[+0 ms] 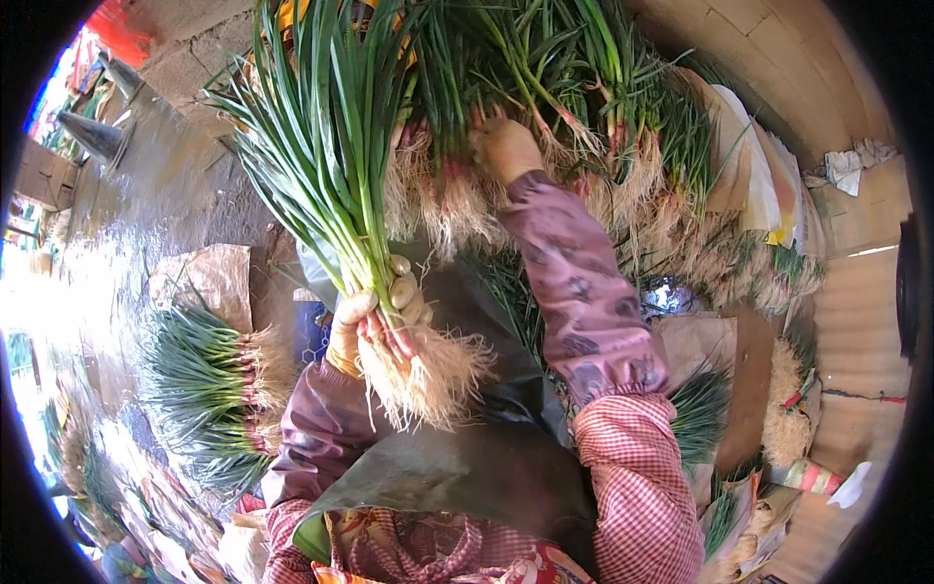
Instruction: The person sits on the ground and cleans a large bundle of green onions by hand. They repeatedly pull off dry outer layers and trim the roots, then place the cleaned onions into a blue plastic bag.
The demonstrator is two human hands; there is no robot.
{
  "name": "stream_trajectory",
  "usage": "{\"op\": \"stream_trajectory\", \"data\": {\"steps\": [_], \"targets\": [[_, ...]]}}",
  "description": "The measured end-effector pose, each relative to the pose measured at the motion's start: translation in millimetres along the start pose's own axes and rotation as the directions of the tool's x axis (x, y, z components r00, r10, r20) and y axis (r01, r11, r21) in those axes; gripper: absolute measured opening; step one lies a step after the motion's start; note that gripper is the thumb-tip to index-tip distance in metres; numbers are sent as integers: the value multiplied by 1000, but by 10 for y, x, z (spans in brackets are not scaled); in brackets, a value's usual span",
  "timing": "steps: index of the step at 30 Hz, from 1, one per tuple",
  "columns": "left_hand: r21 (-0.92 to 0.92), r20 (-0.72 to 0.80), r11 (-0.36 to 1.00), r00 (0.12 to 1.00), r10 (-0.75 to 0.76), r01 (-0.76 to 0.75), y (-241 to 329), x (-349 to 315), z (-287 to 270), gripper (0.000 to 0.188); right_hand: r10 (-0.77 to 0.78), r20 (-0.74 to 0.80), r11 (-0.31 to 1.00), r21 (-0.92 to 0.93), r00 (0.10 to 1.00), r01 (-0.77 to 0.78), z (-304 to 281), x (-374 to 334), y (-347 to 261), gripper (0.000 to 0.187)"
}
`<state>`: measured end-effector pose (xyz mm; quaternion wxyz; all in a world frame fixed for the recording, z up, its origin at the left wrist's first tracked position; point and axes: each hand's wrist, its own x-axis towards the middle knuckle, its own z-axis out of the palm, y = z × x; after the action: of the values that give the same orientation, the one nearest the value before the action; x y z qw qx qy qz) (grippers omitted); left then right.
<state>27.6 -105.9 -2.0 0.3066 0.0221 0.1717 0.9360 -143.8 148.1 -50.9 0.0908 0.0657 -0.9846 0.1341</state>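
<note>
My left hand (387,302), in a pale glove, is wrapped round a thick bunch of spring onions (342,175) just above their reddish bases. Long green leaves fan up and away from it, and a tangle of pale roots (428,380) hangs below over my lap. Further off, my right hand (508,151), gloved as well, reaches into a large heap of spring onions (623,107). Its fingers are curled in at the pinkish stems there; the fingertips are partly hidden among leaves and roots.
A dark apron (438,467) covers my lap. Left of me, bundled spring onions (209,389) lie on the wet floor (195,214) beside brown sacking (199,282). More greens (700,414) lie at my right. Dark cones (92,136) stand far left; a wall (769,58) curves behind the heap.
</note>
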Motion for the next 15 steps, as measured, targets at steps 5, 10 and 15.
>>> {"op": "stream_trajectory", "data": {"steps": [5, 10, 15], "targets": [[29, 61, 999, 997, -44, 42, -98, 93, -94, 47, 268, -56, 910, 343, 962, -234, 11, -49, -335, 29], [52, 93, 998, 995, -48, 43, -84, 128, -46, 48, 274, -104, 835, 519, 956, -182, 235, 118, -92, 27], [91, -133, 995, 991, -26, 38, -33, 32, -13, 51, 313, 161, 240, 940, 936, -242, -1014, -592, -287, 14]]}}
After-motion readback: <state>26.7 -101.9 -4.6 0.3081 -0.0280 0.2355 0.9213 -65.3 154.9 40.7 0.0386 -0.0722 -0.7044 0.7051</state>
